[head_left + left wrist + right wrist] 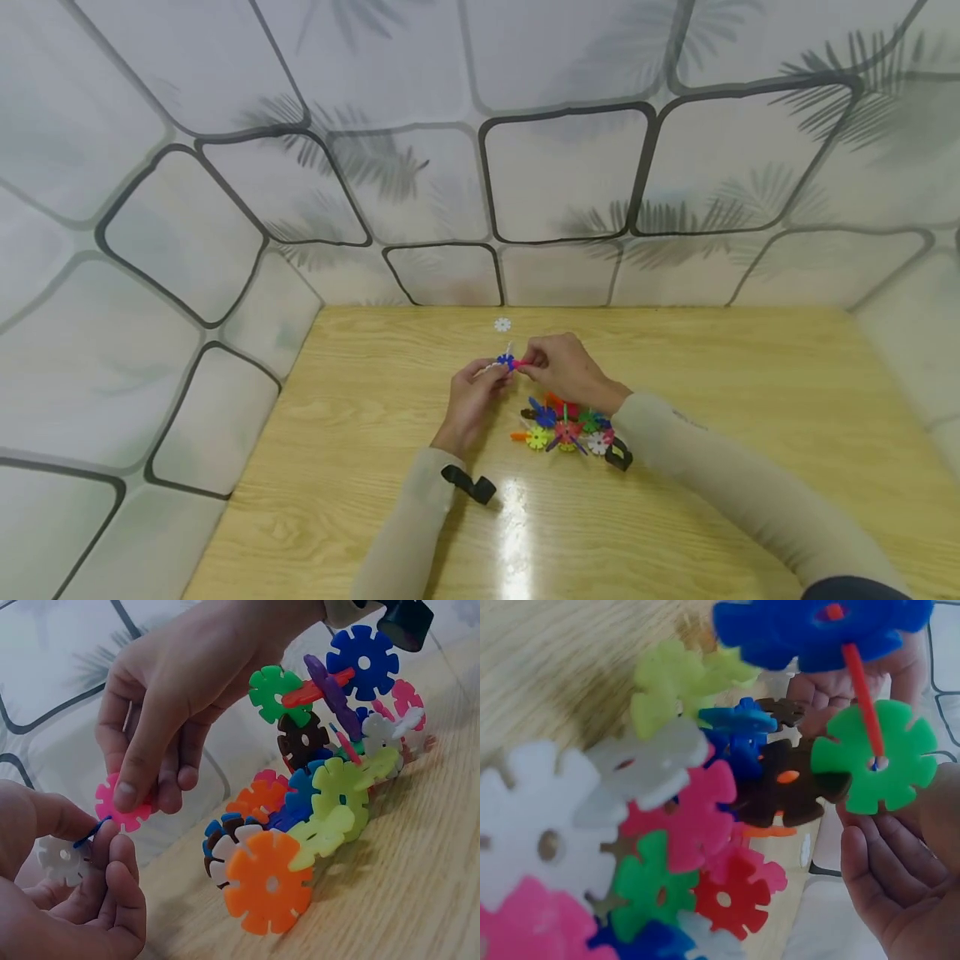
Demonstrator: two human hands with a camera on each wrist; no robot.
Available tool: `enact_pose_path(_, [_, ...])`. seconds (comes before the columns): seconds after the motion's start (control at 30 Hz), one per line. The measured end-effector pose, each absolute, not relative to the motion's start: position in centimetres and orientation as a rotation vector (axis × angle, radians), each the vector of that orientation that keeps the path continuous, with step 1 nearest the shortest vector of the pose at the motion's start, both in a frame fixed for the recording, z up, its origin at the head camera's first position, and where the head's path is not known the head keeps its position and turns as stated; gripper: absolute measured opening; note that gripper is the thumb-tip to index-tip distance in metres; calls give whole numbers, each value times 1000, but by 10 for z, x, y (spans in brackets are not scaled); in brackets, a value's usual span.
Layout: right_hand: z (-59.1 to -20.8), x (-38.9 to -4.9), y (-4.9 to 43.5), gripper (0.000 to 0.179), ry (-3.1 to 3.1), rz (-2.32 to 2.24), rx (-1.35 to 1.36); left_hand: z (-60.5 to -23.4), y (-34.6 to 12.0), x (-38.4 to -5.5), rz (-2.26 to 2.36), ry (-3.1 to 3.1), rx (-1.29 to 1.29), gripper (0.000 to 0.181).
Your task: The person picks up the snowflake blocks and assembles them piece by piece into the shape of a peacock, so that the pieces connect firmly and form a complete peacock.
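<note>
My left hand [471, 400] pinches a blue notched, flower-shaped plastic disc [505, 360]. In the left wrist view this blue disc [91, 833] shows edge-on, and a white disc [58, 862] sits beside it within the left hand. Between the thumb and fingers of my right hand [570, 367] is a pink disc [135, 819], upright, its lower edge meeting the blue disc. Whether their slots are joined, I cannot tell. Below the right forearm lies a colourful cluster of interlocked discs [566, 432], among them an orange disc [255, 896] and a green disc [892, 757].
A single white disc [502, 324] lies on the wooden table [360, 417] near its back edge. Patterned panels [562, 175] stand behind and to the left. Black straps [468, 485] hang at both wrists, the right one close to the cluster.
</note>
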State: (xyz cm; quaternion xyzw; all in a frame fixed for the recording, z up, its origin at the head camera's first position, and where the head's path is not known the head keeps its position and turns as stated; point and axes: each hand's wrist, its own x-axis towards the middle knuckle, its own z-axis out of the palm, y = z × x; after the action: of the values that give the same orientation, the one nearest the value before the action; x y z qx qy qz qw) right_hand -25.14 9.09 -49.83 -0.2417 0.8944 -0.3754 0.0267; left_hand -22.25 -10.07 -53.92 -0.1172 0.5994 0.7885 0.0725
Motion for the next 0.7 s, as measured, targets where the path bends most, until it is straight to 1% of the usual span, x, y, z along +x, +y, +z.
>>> enact_pose_path(0.07, [-498,-252,91,12,2767,-1174,-778,-537,-100,-223,2362,1808,-340,6])
enact_pose_path(0.17, [-500,-252,91,12,2762,-1191,-816,-535,-98,-225,2341,1852,-307,1])
enact_pose_path(0.3, [-501,-255,89,10,2730,-1194,-818,-534,-99,-226,2308,1885,-278,9])
enact_pose_path(0.43, [-498,-257,91,6,2646,-1132,-810,-535,-105,-226,2228,1951,-255,6])
enact_pose_path(0.53, [-492,-263,97,15,2587,-1026,-814,-536,-110,-226,2121,2094,-204,3])
enact_pose_path(0.7, [-484,-291,107,30,2575,-904,-842,-536,-119,-225,1965,2256,-127,10])
